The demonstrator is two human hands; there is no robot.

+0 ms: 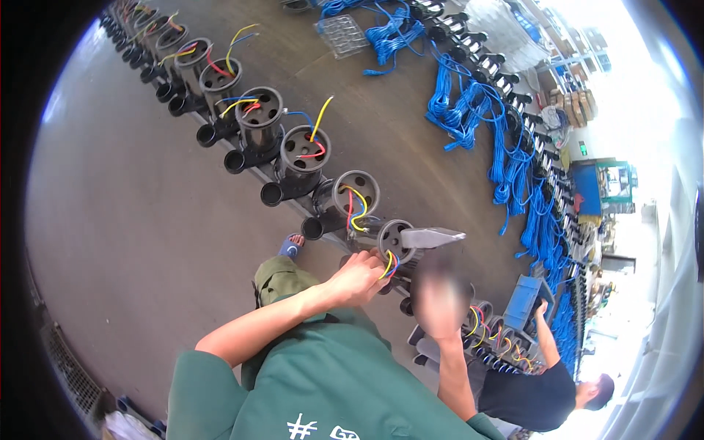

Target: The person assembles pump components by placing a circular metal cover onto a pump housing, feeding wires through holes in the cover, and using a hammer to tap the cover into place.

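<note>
A dark cylindrical housing (397,236), like a pump body, stands in front of me with a round holed top. Red, yellow and blue wires (392,265) come out of it. Against its near left side is my left hand (361,277), fingers curled closed by the wires; what they grip is hidden. Over the housing's top lies a grey metal hammer head (433,237) with a tapered end. My right hand (442,308) is closed below it, apparently around the hammer's handle; blur covers the fingers and handle.
Similar wired housings (306,149) with side ports run in a row to the far left and near right. Bundles of blue cable (466,110) hang along another row at right. A person in black (532,396) works at lower right, one hand at a blue crate (523,301).
</note>
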